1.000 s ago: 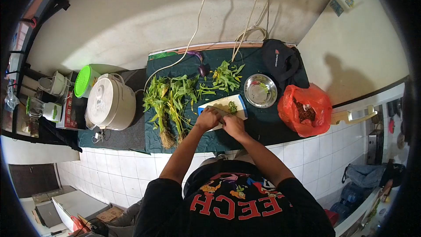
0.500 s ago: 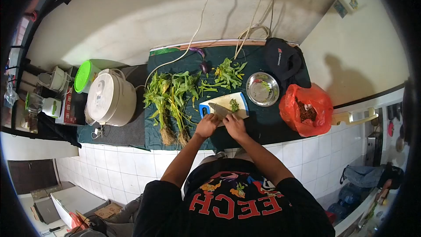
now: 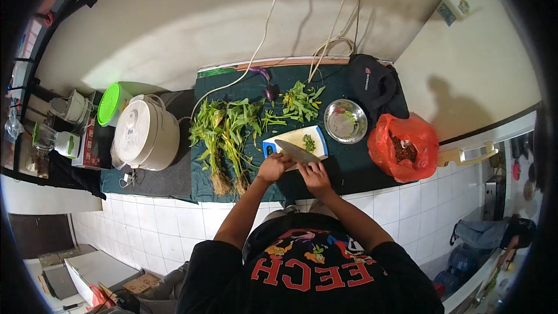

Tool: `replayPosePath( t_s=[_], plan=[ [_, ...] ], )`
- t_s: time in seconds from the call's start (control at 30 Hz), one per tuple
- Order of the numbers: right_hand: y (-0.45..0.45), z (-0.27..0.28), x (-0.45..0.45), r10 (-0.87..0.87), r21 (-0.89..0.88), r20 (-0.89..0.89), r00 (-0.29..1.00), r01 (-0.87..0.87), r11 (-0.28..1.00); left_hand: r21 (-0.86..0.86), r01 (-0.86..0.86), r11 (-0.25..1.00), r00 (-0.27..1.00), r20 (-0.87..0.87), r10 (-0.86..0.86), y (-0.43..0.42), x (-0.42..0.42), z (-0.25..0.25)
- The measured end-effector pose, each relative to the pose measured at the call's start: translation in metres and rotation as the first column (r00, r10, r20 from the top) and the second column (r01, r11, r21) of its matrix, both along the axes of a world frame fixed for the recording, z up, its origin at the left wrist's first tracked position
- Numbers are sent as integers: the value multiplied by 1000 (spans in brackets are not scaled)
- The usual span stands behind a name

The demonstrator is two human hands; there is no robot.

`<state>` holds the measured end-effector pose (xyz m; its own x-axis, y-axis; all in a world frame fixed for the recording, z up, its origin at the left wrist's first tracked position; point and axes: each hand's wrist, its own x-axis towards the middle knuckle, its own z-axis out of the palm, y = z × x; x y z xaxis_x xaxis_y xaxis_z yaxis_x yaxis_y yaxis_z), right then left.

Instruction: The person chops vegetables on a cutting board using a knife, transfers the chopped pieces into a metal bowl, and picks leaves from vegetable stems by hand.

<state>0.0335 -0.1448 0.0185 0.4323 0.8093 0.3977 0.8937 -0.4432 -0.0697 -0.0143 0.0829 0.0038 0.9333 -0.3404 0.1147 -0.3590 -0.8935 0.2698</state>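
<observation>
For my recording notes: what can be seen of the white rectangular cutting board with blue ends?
The cutting board, apparently plastic, lies flat on the dark green table cover, a handle slot in its blue left end. Chopped green leaves lie on its right part. A broad gray metal knife slants over it; whether the blade touches is unclear.

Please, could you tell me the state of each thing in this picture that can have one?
Knife: held in the right hand, blade bare.
Cutting board: lying flat, partly covered.
Greens on it: chopped.
Leafy bunches: unchopped, roots attached.
Eggplant: whole.
Metal bowl: uncovered, some green pieces inside.
Red bag: open, brown contents showing.
Rice cooker: shut.
</observation>
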Motion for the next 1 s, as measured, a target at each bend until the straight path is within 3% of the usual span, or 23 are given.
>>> replayPosePath(
  t_s=[0.13, 0.2, 0.37, 0.43, 0.53, 0.6, 0.7, 0.77, 0.8, 0.87, 1.0],
  plan=[
    [2, -2, -1, -82, 22, -147, 986, 86, 996, -92, 12, 996, 993, 118, -1, -6, 0, 8],
    [4, -2, 1, -142, 7, -319, 937, 152, 988, -113, 36, 993, 982, 188, -14, -7, 0, 8],
    [-10, 9, 9, -213, 1, -264, 941, 221, 975, -60, -66, 996, 996, 55, 69, -9, 0, -14],
    [-22, 7, 3, -439, -163, -183, 879, 414, 896, -76, -44, 996, 997, 64, 49, -9, -1, -12],
    [-29, 2, 4, -397, -253, -203, 895, 344, 904, -39, -48, 998, 999, -3, 48, -11, 0, -7],
    [-24, 5, 6, -395, -327, -206, 895, 318, 890, -68, -47, 997, 997, 62, 51, -14, -1, -2],
    [-18, 21, 6, -399, -250, -354, 846, 325, 912, -68, -71, 995, 997, 36, 73, -15, -2, 2],
    [-18, 19, 7, -342, -39, -423, 839, 361, 932, -110, -82, 991, 996, 27, 85, -15, -2, 1],
    [-19, 23, 5, -346, -39, -424, 837, 364, 930, -154, -93, 984, 995, 17, 96, -15, -2, -1],
    [-22, 31, -1, -344, -89, -601, 721, 367, 926, -159, -106, 982, 994, -24, 104, -17, -3, -4],
    [-30, 15, -21, -347, -137, -595, 725, 334, 933, -176, -124, 976, 991, -61, 115, -17, -1, 1]
  ],
)
